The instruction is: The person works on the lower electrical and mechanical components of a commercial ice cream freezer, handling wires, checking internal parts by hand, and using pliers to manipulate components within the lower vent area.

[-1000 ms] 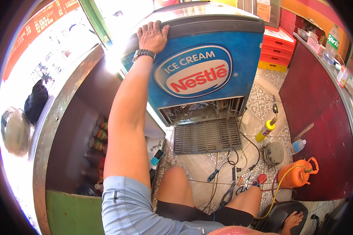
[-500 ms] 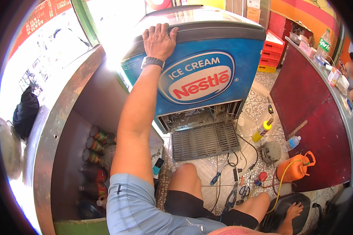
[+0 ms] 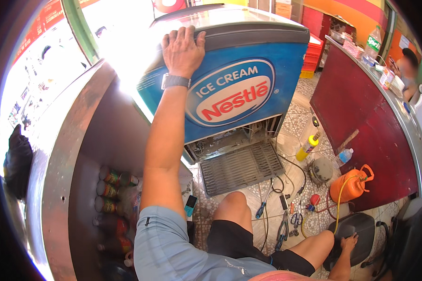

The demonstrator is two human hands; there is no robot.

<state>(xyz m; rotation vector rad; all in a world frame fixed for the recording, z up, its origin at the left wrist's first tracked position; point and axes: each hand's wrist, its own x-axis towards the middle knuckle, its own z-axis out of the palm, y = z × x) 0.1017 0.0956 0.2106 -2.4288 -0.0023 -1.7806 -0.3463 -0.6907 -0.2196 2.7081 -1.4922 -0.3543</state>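
My left hand (image 3: 183, 51) lies over the dark top rim of a blue ice cream freezer (image 3: 262, 61), fingers stretched out and a watch on the wrist. The freezer's lower front is uncovered, with dusty works and wires (image 3: 225, 140) showing inside. A dusty dark slatted grille (image 3: 241, 168) lies on the floor before that opening. Down at the right, my right hand (image 3: 349, 242) rests against a black plastic seat-like piece (image 3: 358, 227), its fingers slightly bent and small in view.
Around my knees lie a screwdriver (image 3: 261, 209), pliers (image 3: 282, 232), scissors (image 3: 296, 218) and cables. Beyond them stand a yellow gas canister torch (image 3: 307, 148) and an orange tank (image 3: 349, 186) with a yellow hose. A bottle shelf (image 3: 86, 154) flanks me left, a red counter (image 3: 361, 112) right; another person (image 3: 408, 68) is behind it.
The view has shifted a little, and my left hand stays on the freezer's rim. My right hand's fingers, spread flat before, are now more bent and closer together on the black piece.
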